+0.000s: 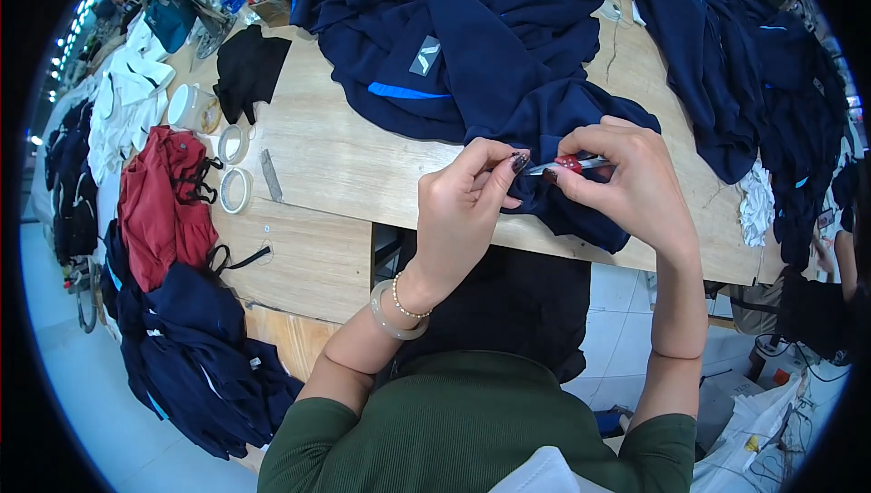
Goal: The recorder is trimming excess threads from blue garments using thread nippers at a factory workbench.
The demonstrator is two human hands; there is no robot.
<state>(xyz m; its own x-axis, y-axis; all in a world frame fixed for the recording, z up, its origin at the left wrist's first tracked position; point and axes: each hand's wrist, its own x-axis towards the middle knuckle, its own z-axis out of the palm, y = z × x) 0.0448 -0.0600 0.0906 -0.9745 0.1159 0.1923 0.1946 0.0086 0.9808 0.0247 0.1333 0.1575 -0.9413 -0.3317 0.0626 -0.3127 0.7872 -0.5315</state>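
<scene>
A dark navy garment (513,48) with a grey patch and a bright blue strip lies heaped on the wooden table in front of me. Over its near edge, my right hand (640,175) grips a slim silver metal tool (594,164), whose exact kind I cannot make out. The tool's tip points left, toward the fingertips of my left hand (458,207). That hand is closed in a pinch just above the navy cloth; whatever lies between its fingers is too small or hidden to name.
Rolls of tape (236,190), a grey flat strip (270,175) and a black cloth piece (251,71) lie on the table (318,162) at left. Red garments (163,203) and navy ones (195,348) hang over its left side. More navy garments (712,67) pile up at right.
</scene>
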